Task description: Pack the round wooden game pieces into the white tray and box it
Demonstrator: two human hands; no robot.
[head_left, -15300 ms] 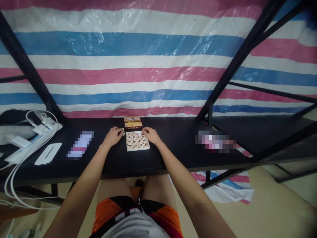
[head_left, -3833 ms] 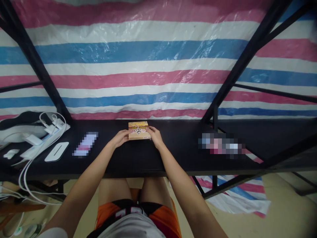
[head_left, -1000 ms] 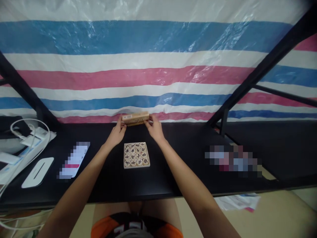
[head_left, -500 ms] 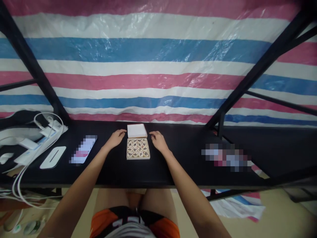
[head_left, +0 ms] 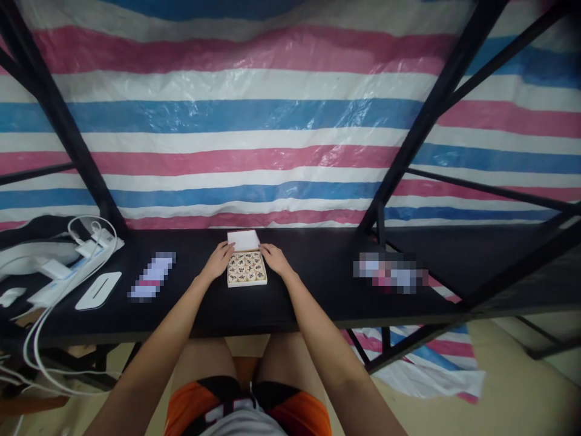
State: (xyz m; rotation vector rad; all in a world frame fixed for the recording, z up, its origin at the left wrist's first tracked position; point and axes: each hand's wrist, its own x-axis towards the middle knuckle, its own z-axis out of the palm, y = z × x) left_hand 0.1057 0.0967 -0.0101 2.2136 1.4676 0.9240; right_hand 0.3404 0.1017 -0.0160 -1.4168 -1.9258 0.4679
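A shallow box packed with several round wooden chess pieces lies on the black table. Its lid lies white side up just behind it. My left hand rests at the box's left rear corner, fingers curled against the edge. My right hand touches the box's right rear corner the same way. Neither hand lifts anything; whether the fingers pinch a piece I cannot see.
At the left of the table lie a white flat device, a power strip with white cables and a blurred object. Another blurred object sits at the right. Black frame bars and a striped tarp stand behind.
The lid was lifted off the closed box, set white side up behind the tray of pieces, and both hands have come in from the sides to the tray's rear corners.
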